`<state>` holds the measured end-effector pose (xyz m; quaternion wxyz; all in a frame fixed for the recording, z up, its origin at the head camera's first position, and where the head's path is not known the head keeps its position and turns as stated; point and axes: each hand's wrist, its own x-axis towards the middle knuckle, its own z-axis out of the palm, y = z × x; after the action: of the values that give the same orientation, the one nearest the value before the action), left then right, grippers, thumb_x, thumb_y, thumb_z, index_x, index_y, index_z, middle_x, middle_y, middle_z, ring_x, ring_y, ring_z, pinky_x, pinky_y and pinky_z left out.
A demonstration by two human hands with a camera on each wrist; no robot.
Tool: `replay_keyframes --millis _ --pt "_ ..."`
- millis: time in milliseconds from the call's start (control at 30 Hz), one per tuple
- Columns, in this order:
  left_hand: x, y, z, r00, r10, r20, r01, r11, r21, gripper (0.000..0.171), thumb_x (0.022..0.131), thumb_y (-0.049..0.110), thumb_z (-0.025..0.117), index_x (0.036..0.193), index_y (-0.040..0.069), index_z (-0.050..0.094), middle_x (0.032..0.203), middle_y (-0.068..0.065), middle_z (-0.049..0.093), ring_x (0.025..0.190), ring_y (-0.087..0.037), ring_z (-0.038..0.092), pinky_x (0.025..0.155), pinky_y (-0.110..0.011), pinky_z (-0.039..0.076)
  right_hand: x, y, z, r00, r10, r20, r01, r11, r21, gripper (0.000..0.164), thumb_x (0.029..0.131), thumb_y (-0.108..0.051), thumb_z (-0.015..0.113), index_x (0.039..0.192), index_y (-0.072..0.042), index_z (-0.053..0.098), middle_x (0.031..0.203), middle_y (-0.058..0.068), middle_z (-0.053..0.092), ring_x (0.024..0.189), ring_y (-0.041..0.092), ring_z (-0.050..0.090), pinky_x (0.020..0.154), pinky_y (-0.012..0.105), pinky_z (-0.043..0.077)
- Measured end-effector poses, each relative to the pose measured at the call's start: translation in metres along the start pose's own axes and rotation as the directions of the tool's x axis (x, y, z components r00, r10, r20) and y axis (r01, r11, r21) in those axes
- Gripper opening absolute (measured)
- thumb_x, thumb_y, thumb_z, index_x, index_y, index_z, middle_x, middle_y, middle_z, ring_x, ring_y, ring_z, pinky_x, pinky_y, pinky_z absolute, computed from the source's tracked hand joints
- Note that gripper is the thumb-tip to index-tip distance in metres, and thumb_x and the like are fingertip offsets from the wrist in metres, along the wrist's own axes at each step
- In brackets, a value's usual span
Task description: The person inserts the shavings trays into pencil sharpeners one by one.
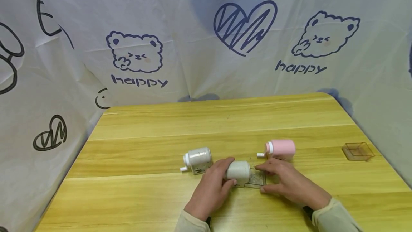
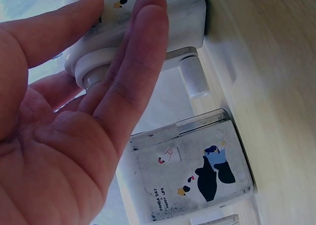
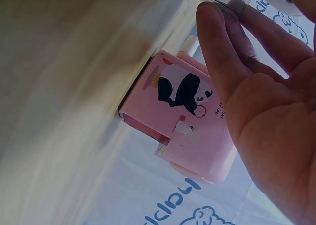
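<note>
My left hand (image 1: 210,186) grips a white hand-crank pencil sharpener (image 1: 239,170) lying low over the table, fingers and thumb on either side of its body. My right hand (image 1: 284,179) pinches the clear shavings drawer (image 1: 256,178), which sticks out from the sharpener's right side and has dark residue in it. The left wrist view shows the held sharpener's white crank handle (image 2: 195,77). Close by my left hand stands a second white sharpener (image 1: 199,157) with a panda print. Just beyond my right hand is a pink sharpener (image 1: 283,147), also panda-printed.
A small transparent orange-brown box (image 1: 357,152) sits near the right edge of the wooden table (image 1: 135,196). Behind and beside the table hangs white cloth (image 1: 190,56) with drawn bears and hearts.
</note>
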<state>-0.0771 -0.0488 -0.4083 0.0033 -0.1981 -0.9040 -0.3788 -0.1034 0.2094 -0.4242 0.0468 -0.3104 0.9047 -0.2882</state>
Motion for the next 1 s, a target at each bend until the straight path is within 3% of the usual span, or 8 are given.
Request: replay_keyframes --millis 333,767,1000 --pt "0.0000 0.0006 -0.0005 1.000 0.006 0.003 -0.006 1.000 0.003 0.054 0.088 0.015 0.067 0.138 0.010 0.048 0.133 -0.008 0.055 0.117 -0.020 0.053 0.096 -0.035 0.045 0.0002 0.0001 -0.0001 0.999 -0.045 -0.005 0.045 0.999 0.001 0.054 0.083 -0.040 0.071 0.127 -0.011 0.061 0.114 -0.006 0.058 0.104 0.010 0.050 0.089 0.039 0.046" --pt "0.0001 0.0009 -0.0014 1.000 0.012 0.004 -0.012 1.000 0.016 0.054 0.088 0.015 0.067 0.138 0.010 0.048 0.133 -0.008 0.055 0.117 -0.020 0.052 0.096 -0.035 0.044 0.0015 0.0009 0.0017 0.999 -0.040 0.012 0.040 0.999 0.016 0.058 0.088 -0.048 0.062 0.133 -0.011 0.056 0.119 -0.003 0.057 0.109 0.014 0.050 0.092 0.044 0.044" --pt "-0.0003 -0.0004 -0.0003 1.000 0.019 0.002 -0.019 1.000 0.024 0.055 0.088 0.018 0.067 0.139 0.010 0.047 0.131 -0.007 0.055 0.109 -0.016 0.054 0.089 -0.031 0.047 0.0021 0.0002 0.0042 0.999 -0.049 -0.004 0.049 0.999 0.018 0.058 0.089 -0.047 0.062 0.132 -0.010 0.056 0.121 -0.003 0.057 0.112 0.016 0.050 0.094 0.046 0.043"
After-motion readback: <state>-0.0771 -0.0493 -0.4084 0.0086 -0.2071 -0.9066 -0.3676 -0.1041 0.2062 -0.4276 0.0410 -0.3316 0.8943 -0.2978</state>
